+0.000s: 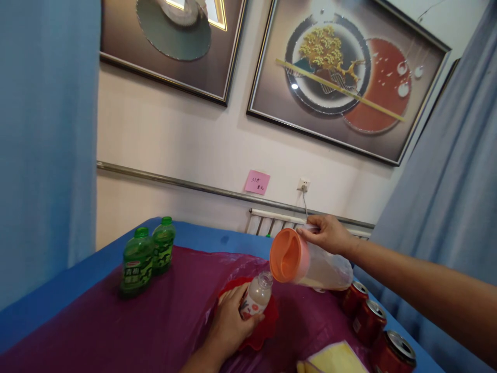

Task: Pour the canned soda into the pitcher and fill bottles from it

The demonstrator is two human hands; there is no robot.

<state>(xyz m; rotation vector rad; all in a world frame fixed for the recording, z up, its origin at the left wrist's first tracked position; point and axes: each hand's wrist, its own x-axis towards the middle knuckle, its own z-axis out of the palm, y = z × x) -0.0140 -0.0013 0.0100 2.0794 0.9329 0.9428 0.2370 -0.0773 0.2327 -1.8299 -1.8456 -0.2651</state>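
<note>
One pitcher, orange-lidded, held by its handle in the right hand, long axis near level, lidded end leftward and just beside the mouth of one small clear bottle, leaning slightly, clasped in the left hand over a red dish.

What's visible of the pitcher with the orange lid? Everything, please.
The pitcher has a see-through body, apparently plastic, and a round orange lid with a curved raised part across its face. It lies tipped nearly on its side above the purple cover, lid toward the mouth of a small bottle. Pale liquid shows along its lower side. The right hand grips its pale handle. Whether liquid is flowing can't be told.
</note>
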